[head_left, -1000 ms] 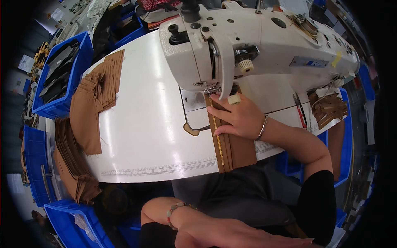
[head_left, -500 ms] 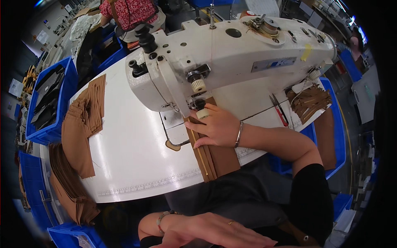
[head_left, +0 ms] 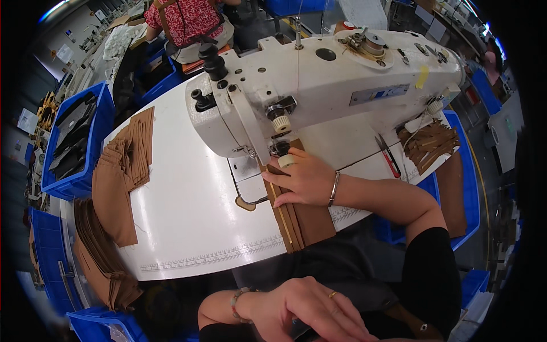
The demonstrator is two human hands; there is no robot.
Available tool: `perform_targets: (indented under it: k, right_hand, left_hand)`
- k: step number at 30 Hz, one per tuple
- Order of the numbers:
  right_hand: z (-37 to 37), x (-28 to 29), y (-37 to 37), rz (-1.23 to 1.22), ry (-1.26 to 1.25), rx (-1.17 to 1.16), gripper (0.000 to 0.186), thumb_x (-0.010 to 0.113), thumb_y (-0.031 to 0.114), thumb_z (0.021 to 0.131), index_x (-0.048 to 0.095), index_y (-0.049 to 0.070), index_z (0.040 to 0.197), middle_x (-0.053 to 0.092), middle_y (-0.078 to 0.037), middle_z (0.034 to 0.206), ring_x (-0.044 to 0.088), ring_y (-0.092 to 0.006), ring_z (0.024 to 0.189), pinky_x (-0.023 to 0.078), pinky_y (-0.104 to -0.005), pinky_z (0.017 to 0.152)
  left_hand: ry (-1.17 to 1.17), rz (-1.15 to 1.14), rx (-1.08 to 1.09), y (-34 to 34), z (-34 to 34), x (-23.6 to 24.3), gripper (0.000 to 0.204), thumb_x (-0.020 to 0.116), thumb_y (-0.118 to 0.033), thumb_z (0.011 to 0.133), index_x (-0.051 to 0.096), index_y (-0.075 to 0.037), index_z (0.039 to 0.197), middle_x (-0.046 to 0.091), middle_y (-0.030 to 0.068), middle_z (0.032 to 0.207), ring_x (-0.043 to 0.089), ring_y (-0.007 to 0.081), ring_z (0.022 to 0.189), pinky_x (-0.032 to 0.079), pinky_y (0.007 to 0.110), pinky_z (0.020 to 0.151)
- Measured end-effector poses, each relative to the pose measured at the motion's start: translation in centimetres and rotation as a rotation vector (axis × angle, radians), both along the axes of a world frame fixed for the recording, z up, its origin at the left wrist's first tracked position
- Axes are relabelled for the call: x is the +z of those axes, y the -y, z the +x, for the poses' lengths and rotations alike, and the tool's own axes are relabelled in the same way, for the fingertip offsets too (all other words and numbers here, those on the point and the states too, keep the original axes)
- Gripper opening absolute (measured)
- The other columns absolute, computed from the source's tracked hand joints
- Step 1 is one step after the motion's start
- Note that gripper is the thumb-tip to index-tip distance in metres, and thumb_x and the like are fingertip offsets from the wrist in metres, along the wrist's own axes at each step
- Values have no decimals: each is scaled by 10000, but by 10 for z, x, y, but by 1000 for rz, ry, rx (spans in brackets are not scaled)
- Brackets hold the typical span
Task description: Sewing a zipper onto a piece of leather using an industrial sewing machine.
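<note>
My right hand [head_left: 305,179] lies with spread fingers on a brown fabric piece [head_left: 316,222] with a gold-toothed zipper [head_left: 282,214] along its left side. Its fingertips are close to the needle area of a white sewing machine [head_left: 325,85], where the fabric's far end passes under the head. The needle itself is hidden. Low in the picture, above my lap, my left hand [head_left: 313,308] is off the table, thumb apart from its bent fingers. No held thing shows in it, though the fingertips run toward the lower edge.
Stacked brown fabric pieces [head_left: 117,188] lie on the table's left, with another stack [head_left: 97,256] at its edge. Red-handled snips [head_left: 390,159] and a pile of brown strips [head_left: 430,142] are at right. Blue bins [head_left: 80,182] flank the table; a person in red [head_left: 185,23] sits beyond.
My left hand has turned, and its fingers went from stretched out to bent. My right hand stays on the fabric. The whole view has shifted a little.
</note>
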State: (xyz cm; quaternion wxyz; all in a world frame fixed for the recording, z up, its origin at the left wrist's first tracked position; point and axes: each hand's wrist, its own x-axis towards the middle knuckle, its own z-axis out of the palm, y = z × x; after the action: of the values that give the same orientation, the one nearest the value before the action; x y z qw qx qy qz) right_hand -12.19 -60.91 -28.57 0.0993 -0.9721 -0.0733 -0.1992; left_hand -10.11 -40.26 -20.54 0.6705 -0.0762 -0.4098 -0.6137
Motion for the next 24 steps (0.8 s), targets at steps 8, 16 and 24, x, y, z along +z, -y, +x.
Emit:
perform_targets:
  k: [8, 16, 24]
  right_hand:
    - [-2, 3, 2, -8, 39, -6, 674, 675, 591, 833, 665, 37, 1217, 667, -147, 1023, 591, -373, 1166, 405, -458, 1107]
    - [0, 6, -4, 39, -64, 4, 656, 670, 581, 849, 652, 50, 1234, 661, -163, 1144, 576, -381, 1165, 390, -481, 1119]
    - [-10, 11, 3, 31, -77, -13, 668, 747, 514, 804, 652, 56, 1281, 561, -220, 1404, 545, -396, 1293, 472, -472, 1015]
  left_hand:
    - [24, -11, -25, 7, 12, 5, 440, 820, -291, 857, 755, 105, 1036, 720, 307, 1074, 701, 401, 988, 575, 436, 853]
    - [335, 151, 142, -14, 45, 19, 439, 627, -401, 998, 706, 29, 965, 751, 177, 957, 712, 332, 849, 570, 374, 763]
    - [1527, 847, 1549, -90, 152, 23, 104, 728, -92, 906, 726, -14, 975, 734, 134, 927, 703, 286, 856, 542, 346, 768]
